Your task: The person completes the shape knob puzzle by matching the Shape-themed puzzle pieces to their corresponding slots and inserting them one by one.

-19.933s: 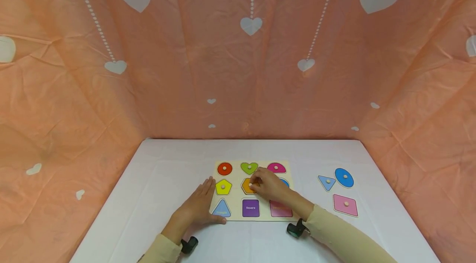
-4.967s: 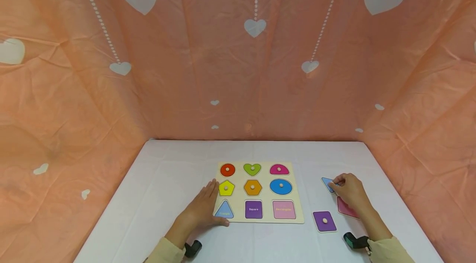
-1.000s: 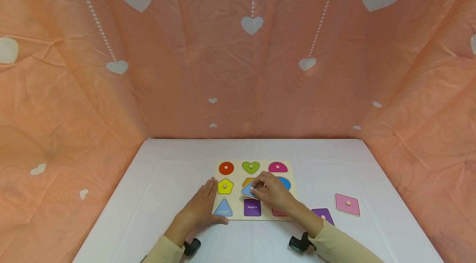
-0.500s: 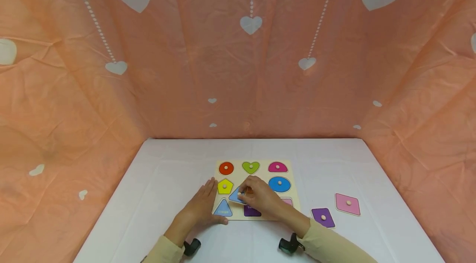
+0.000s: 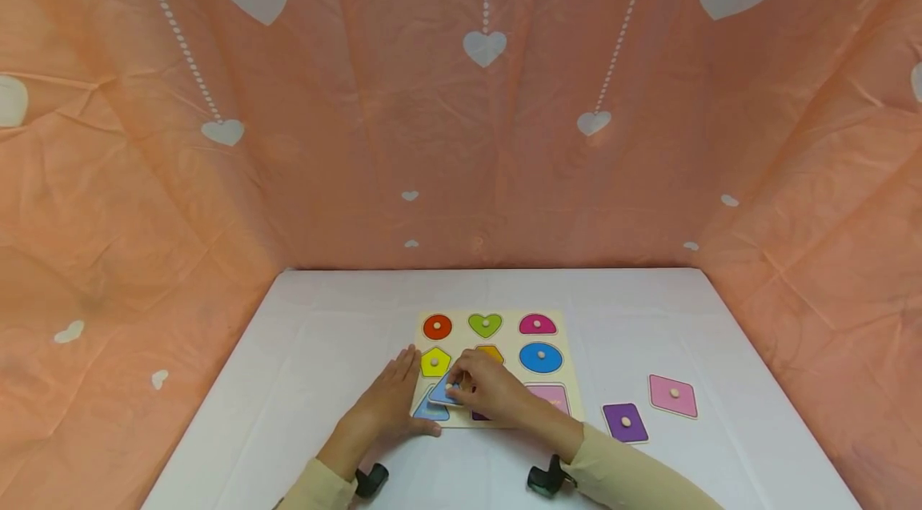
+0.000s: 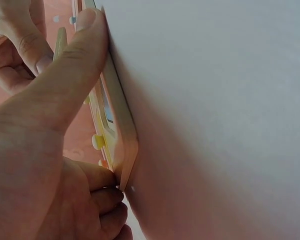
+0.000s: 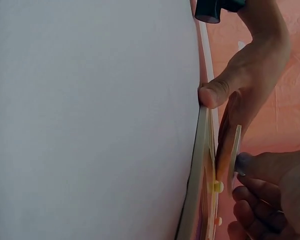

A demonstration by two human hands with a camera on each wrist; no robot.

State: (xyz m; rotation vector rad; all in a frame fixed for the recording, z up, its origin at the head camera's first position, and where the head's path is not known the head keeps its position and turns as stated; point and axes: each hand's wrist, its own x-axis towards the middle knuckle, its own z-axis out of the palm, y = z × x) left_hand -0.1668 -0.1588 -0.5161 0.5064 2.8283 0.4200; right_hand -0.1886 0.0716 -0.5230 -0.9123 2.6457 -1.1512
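Note:
In the head view my right hand (image 5: 495,390) pinches the small knob of a blue triangle puzzle piece (image 5: 438,393). The piece is tilted just over the triangle recess (image 5: 429,414) at the near left of the cream peg-puzzle board (image 5: 459,340), partly covering it. Seen edge-on in the right wrist view, the triangle piece (image 7: 235,155) stands apart from the board. My left hand (image 5: 385,399) rests at the board's near left corner, fingers along the left edge and thumb at the front edge. My right hand partly hides the orange hexagon (image 5: 491,351) and the purple square recess.
A purple square piece (image 5: 625,423) and a pink rectangle piece (image 5: 673,395) lie on the white table right of the board. Red circle (image 5: 437,327), green heart, magenta half-circle, yellow pentagon and blue oval (image 5: 541,357) sit in the board.
Since the earliest frame, the oval has gone into its recess and the purple square has appeared on the table. My right hand picked up the triangle and carried it left over the board.

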